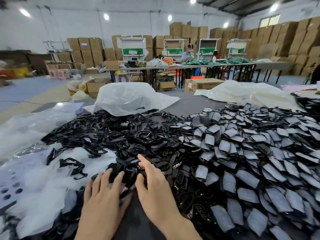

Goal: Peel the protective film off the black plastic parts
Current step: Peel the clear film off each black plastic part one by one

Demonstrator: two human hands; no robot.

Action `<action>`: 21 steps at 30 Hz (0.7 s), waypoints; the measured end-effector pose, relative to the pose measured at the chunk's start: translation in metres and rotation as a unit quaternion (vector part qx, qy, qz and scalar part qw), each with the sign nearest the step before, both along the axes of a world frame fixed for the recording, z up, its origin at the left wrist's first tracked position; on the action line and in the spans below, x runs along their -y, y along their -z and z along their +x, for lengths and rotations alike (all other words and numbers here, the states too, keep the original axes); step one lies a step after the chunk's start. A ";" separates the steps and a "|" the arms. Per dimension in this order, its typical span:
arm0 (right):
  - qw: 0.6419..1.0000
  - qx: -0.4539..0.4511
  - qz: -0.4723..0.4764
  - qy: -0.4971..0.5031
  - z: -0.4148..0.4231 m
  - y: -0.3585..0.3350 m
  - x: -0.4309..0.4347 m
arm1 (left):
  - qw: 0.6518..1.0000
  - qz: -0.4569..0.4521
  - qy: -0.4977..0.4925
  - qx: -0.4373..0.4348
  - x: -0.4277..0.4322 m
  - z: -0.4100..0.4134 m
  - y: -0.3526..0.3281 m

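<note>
A wide pile of black plastic parts covers the table. Those on the right (245,153) carry grey-white protective film; the glossy ones in the middle and left (110,134) show none. Peeled clear film (39,193) lies heaped at the near left. My left hand (103,193) lies palm down with straight fingers on a small clump of black parts (128,170) at the pile's near edge. My right hand (154,186) is beside it, fingers extended, forefinger reaching over the same clump. Neither hand grips anything that I can see.
A large clear plastic bag (128,99) sits at the far middle of the table, another bag (245,92) at the far right. Beyond stand long tables (190,66), stacked cardboard boxes (285,42) and a seated person (187,52).
</note>
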State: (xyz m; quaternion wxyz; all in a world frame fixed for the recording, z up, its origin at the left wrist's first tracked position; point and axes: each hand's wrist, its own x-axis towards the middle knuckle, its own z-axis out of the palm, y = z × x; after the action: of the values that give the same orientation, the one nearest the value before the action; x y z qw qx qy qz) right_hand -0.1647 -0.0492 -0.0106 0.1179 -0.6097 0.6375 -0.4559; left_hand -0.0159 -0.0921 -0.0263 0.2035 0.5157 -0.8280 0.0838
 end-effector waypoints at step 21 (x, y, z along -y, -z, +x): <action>0.987 -0.138 0.052 0.058 -0.009 0.010 -0.001 | 0.860 0.169 -0.007 -0.482 0.003 0.005 -0.030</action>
State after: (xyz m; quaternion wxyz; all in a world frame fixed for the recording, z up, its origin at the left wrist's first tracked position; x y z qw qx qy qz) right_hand -0.1739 -0.0478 -0.0209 0.0333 -0.6222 0.7046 -0.3396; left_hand -0.0107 -0.0948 0.0037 0.4863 0.5236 -0.6243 -0.3155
